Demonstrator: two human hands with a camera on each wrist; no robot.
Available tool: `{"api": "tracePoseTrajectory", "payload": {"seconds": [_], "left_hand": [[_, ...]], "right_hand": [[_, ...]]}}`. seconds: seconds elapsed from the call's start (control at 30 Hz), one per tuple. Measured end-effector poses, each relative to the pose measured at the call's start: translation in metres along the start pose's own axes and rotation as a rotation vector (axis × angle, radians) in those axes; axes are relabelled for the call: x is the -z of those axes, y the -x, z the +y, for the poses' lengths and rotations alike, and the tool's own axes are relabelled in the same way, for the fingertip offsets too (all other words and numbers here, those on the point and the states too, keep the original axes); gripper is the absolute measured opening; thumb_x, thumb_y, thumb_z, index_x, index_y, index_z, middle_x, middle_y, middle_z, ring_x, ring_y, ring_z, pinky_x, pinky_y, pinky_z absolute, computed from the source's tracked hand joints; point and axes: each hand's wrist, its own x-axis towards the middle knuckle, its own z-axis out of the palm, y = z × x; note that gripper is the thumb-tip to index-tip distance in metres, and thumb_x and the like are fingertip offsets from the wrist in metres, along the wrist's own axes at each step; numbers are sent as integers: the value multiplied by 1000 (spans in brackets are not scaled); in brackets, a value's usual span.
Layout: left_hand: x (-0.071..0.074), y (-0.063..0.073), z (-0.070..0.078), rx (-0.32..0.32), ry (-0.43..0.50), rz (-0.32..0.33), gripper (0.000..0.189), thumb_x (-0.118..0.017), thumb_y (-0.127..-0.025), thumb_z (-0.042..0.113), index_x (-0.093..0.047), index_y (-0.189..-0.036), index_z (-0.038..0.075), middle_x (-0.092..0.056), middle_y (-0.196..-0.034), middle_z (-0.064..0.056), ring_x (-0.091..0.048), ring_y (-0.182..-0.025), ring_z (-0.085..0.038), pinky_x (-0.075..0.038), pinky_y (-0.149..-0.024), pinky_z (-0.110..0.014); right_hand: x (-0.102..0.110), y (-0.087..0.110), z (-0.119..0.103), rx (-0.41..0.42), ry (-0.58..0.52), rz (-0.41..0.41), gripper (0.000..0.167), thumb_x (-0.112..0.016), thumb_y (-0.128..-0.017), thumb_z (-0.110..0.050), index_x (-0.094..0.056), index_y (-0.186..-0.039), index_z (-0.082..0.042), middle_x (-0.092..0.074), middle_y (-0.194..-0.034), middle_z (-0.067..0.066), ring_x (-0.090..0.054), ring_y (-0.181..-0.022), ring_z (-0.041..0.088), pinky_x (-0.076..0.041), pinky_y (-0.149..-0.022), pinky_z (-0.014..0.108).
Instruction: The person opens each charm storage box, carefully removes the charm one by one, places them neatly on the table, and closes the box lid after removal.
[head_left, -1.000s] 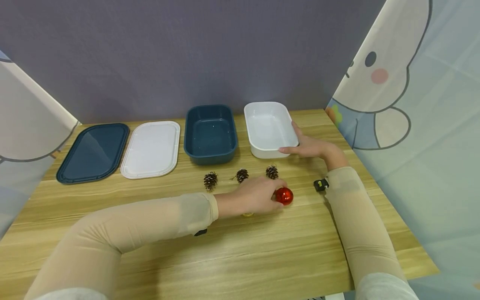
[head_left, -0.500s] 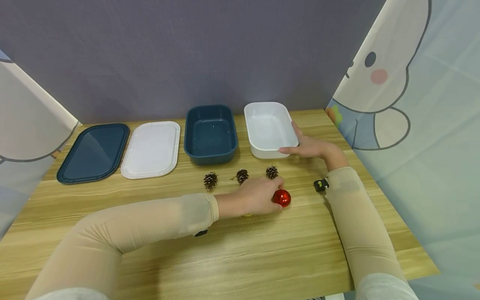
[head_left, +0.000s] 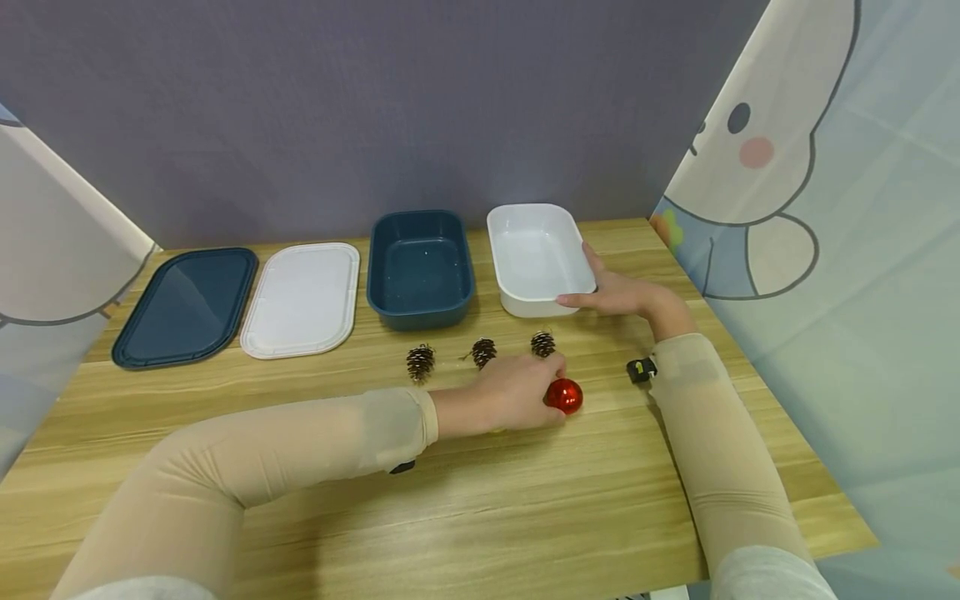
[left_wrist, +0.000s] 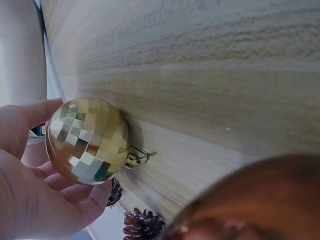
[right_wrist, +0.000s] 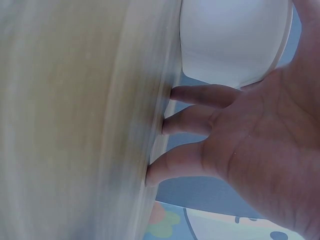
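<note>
My left hand [head_left: 510, 396] has its thumb and fingers round a shiny red Christmas ball [head_left: 564, 397] on the wooden table. In the left wrist view, a gold faceted Christmas ball [left_wrist: 90, 141] lies before that hand and hides most of the red one. A coppery round ball [left_wrist: 270, 205] looms close to the camera. My right hand [head_left: 618, 296] rests at the near right corner of the white box [head_left: 531, 307], thumb on its front wall. Three of its fingers touch the table [right_wrist: 75, 125] in the right wrist view.
Pine cones [head_left: 421, 363] lie in a row just beyond my left hand. A dark blue box [head_left: 423, 318] stands left of the white one. Further left lie a white lid [head_left: 303, 300] and a dark blue lid [head_left: 187, 307]. A grey panel [head_left: 337, 108] rises behind the table.
The red ball has shifted slightly left and nearer, deeper between the left thumb and fingers. My right hand stays at the white box.
</note>
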Motion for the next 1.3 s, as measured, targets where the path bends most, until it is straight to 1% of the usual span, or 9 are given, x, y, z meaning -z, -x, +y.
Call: {"api": "tracePoseTrajectory", "payload": {"seconds": [0.13,0.23,0.37,0.5,0.6,0.9,1.07,1.2,1.3], "left_hand": [[0,-1,2,-40,-16,10,60,-80,-94,46,-60,-146,21,-75,-129,0,-72,-108,-15,-60,-73,-31],[0,-1,4,-67,-27,14,56,-76,-97,44,-61,-147,23,-73,-136,1,-72,-115,-16,-60,-75,-31],[-2,-2,5,-60,-28,9,50,-75,-99,45,-64,-143,24,-75,-129,2,-71,-108,-14,-56,-66,-28],[-1,-2,4,-40,-9,2,49,-78,-96,42,-64,-139,23,-76,-120,2,-70,-102,-13,-54,-62,-27],[-1,-3,4,-32,3,-5,50,-81,-95,40,-63,-138,22,-76,-119,1,-70,-102,-13,-55,-63,-27],[0,-4,5,-36,12,-12,57,-82,-94,40,-61,-143,23,-75,-127,1,-71,-109,-16,-59,-70,-31],[1,-4,4,-42,12,-26,50,-81,-95,35,-63,-140,22,-76,-120,2,-70,-101,-14,-56,-64,-28],[4,-4,3,-31,47,-55,50,-82,-91,25,-63,-137,22,-75,-113,3,-66,-92,-11,-54,-61,-26],[4,-5,3,-21,70,-71,53,-84,-87,22,-63,-136,21,-74,-112,3,-65,-90,-11,-54,-61,-26]], "right_hand": [[1,0,0,1,-6,0,129,-69,-96,-63,33,-164,-24,8,-179,22,-18,-164,45,-22,-130,67],[1,-1,1,-5,-4,-3,129,-69,-96,-64,33,-164,-24,8,-179,22,-17,-164,45,-22,-130,68],[1,-1,0,-8,3,-5,129,-68,-96,-66,34,-164,-25,10,-179,21,-14,-165,46,-20,-130,68],[1,0,-1,-6,8,-1,129,-68,-96,-66,34,-164,-25,7,-179,23,-17,-164,47,-21,-130,68],[0,0,-2,-6,6,2,129,-68,-95,-67,33,-164,-25,7,-179,23,-16,-164,46,-21,-130,68],[0,0,-2,-14,14,7,130,-68,-95,-69,33,-164,-25,6,-179,24,-16,-164,46,-20,-131,66],[0,-1,-2,-11,15,8,130,-67,-95,-69,33,-164,-25,7,-179,22,-15,-165,45,-20,-131,66],[0,-2,-2,-8,16,13,129,-67,-95,-69,32,-165,-24,7,-179,22,-14,-165,45,-20,-131,66],[1,-3,-1,-4,17,14,129,-67,-95,-68,31,-165,-24,7,-179,23,-14,-165,45,-20,-131,65]]}}
